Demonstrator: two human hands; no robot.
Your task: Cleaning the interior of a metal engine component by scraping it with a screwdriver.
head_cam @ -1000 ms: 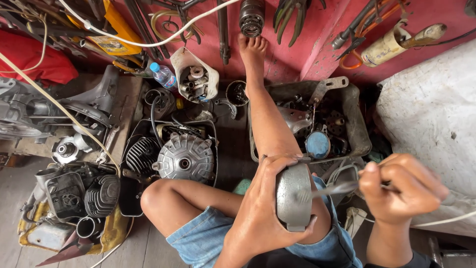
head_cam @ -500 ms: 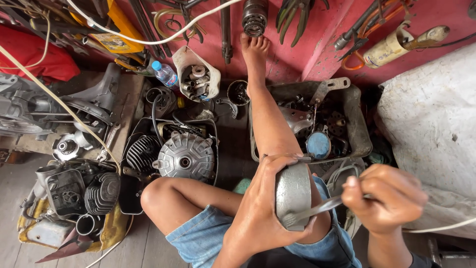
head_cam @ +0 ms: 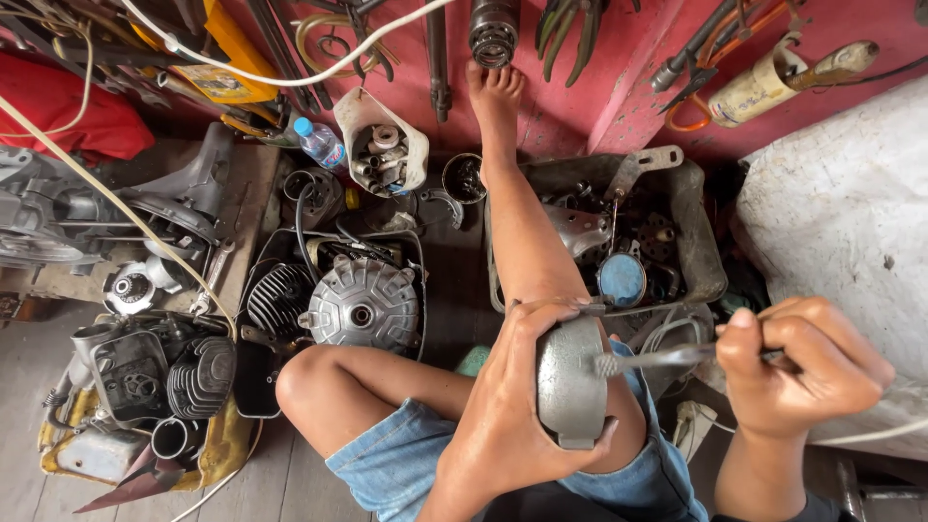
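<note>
Curved grey metal part (head_cam: 570, 382), shaped like a brake shoe, sits over the person's right knee with its long axis running up and down in the view, one end near the shin and the other toward the lap, its arched outer face turned to the camera. The left hand (head_cam: 512, 406) grasps it from the left side, thumb over the upper end and fingers wrapped beneath the lower end. The right hand (head_cam: 807, 362) is clenched around the handle of a thin metal brush (head_cam: 657, 358), which lies nearly level, its bristled tip pointing left and touching the right edge of the part. Beyond the knee, the bare leg stretches up to a foot (head_cam: 495, 92) pressed against the red wall (head_cam: 599, 87), where tools hang. Just right of the leg stands a dark tray of small parts (head_cam: 701, 246) with a round blue lid (head_cam: 622, 278) inside. Left of the leg, on the floor, lie a finned grey engine cover (head_cam: 362, 304), a cut white jug of bolts (head_cam: 382, 145), a plastic bottle (head_cam: 317, 143) and black cylinder pieces (head_cam: 198, 372). A white sack (head_cam: 851, 222) fills the right side, close behind the right hand.
</note>
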